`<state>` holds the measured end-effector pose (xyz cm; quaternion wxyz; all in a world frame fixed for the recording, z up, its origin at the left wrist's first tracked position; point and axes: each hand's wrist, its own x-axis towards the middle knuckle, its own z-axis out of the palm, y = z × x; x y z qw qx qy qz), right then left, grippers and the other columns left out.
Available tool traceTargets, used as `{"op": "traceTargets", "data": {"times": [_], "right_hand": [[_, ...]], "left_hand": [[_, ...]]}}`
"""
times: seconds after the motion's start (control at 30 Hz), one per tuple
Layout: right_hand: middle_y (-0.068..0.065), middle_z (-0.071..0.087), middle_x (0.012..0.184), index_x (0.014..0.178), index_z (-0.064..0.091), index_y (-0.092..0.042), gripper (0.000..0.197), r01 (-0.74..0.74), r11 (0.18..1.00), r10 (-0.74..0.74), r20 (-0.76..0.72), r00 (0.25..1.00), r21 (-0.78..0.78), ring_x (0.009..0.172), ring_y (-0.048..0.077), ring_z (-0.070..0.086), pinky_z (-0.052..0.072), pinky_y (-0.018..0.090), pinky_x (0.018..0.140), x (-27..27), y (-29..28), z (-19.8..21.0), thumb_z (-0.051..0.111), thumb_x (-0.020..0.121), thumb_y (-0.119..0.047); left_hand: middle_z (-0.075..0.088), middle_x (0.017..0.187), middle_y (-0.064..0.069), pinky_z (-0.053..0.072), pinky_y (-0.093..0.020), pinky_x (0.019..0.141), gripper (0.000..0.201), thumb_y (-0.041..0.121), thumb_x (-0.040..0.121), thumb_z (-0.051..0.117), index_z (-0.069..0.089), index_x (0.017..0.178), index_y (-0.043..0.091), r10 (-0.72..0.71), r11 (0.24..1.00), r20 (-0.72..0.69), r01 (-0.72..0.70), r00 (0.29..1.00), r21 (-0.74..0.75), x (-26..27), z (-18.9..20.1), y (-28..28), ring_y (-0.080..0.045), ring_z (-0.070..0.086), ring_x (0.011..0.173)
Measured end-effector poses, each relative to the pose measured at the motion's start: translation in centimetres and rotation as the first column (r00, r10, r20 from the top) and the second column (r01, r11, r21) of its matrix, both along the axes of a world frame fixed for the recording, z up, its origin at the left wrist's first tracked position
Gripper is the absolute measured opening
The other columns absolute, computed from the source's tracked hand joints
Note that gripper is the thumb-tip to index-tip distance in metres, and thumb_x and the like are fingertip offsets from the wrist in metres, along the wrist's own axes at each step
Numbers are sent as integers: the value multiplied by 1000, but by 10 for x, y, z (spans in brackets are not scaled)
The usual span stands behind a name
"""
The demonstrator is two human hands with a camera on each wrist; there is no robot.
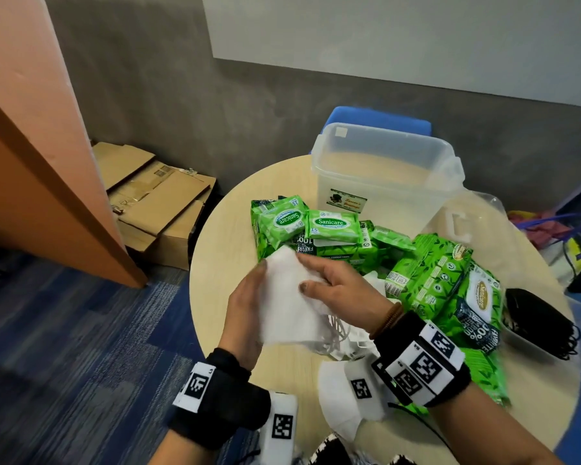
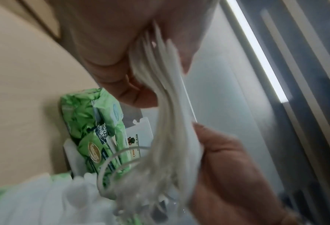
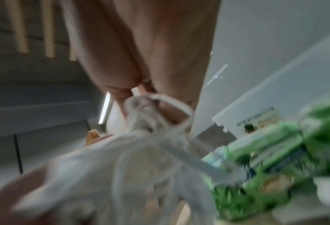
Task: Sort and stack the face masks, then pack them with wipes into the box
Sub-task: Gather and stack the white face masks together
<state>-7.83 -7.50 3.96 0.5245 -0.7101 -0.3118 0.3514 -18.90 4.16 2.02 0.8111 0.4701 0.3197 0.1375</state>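
A stack of white face masks (image 1: 289,297) is held above the round table's near side, ear loops hanging below. My left hand (image 1: 249,297) grips the stack's left edge and my right hand (image 1: 311,273) pinches its top right with thumb and fingers. In the left wrist view the white masks (image 2: 169,121) show edge-on between my thumb (image 2: 125,85) and the right hand's fingers (image 2: 227,159). The right wrist view is blurred, showing mask loops (image 3: 156,115). Green wipes packs (image 1: 309,226) lie behind the hands. A clear plastic box (image 1: 383,169) stands open at the back.
More green wipes (image 1: 443,280) pile up at the right. Black masks (image 1: 544,323) lie in a clear tray at the table's right edge. Loose white masks (image 1: 342,397) rest near the front edge. The box's clear lid (image 1: 467,223) lies right of the box. Flattened cardboard (image 1: 155,196) sits on the floor.
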Motion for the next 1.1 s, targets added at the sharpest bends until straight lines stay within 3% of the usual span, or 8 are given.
{"op": "traceTargets", "data": {"times": [0.17, 0.37, 0.5, 0.6, 0.77, 0.9, 1.03, 1.1], "right_hand": [[11, 64, 123, 132, 51, -5, 40, 271, 948, -199, -352, 915, 169, 112, 26, 61, 48, 40, 97, -15, 6, -9, 46, 94, 5], [17, 67, 110, 105, 61, -9, 27, 133, 984, -105, -216, 971, 119, 95, 27, 64, 51, 42, 89, -13, 5, -3, 56, 85, 8], [18, 66, 108, 102, 64, -6, 31, -62, 997, 67, -167, 984, 34, 96, 27, 62, 48, 49, 93, 8, -9, 7, 60, 72, -4], [18, 67, 109, 108, 62, 0, 35, -143, 990, 143, -163, 976, 15, 97, 27, 63, 50, 49, 92, 11, -15, 9, 62, 73, 0], [11, 68, 91, 97, 62, -11, 34, -41, 986, 25, -99, 995, -161, 81, 22, 63, 54, 36, 76, 17, -42, -4, 71, 73, 11], [4, 67, 78, 84, 69, -16, 17, 81, 897, -11, 160, 987, -435, 62, 8, 56, 48, 26, 63, 3, -71, -41, 80, 73, -22], [4, 69, 76, 82, 71, -11, 24, 18, 911, -26, -13, 1000, -412, 54, 6, 56, 44, 19, 52, -34, -77, -72, 71, 81, -35], [3, 68, 87, 90, 71, -14, 11, 37, 910, 7, 105, 994, -413, 63, 6, 58, 46, 22, 61, -41, -77, -89, 70, 84, -23]], "left_hand": [[70, 111, -12, 50, -46, 91, 51, 56, 88, 52, 61, 114, 12, 124, 988, 38, -120, 992, -98, 3, -1, 0, -29, 66, 103], [68, 95, -6, 51, -35, 73, 12, 22, 87, 68, 62, 93, 14, 136, 957, -1, -131, 991, 257, 7, -4, 8, -22, 62, 85], [71, 87, -4, 51, -28, 69, 26, 27, 73, 71, 66, 92, 10, -165, 963, 56, 149, 985, 224, 2, 5, 23, -17, 63, 78], [72, 101, -13, 55, -38, 78, 36, 19, 71, 74, 66, 104, 6, -320, 926, 22, 308, 947, 218, 1, 7, 23, -23, 68, 87], [71, 109, -8, 56, -38, 81, 29, 18, 83, 67, 62, 112, 15, -266, 928, 6, 254, 964, 274, -11, -8, 15, -23, 68, 99], [72, 98, -1, 54, -34, 72, 27, 21, 85, 67, 57, 108, 12, -153, 951, -57, 162, 987, 262, -32, -28, 20, -20, 69, 90], [70, 110, -7, 54, -45, 87, 27, 22, 88, 64, 58, 112, 13, -76, 971, -126, 102, 989, 215, -52, -43, 21, -29, 65, 104], [71, 114, -6, 53, -45, 90, 21, 15, 96, 55, 61, 116, 16, -68, 982, -136, 90, 988, 166, -61, -47, 22, -27, 65, 108]]}}
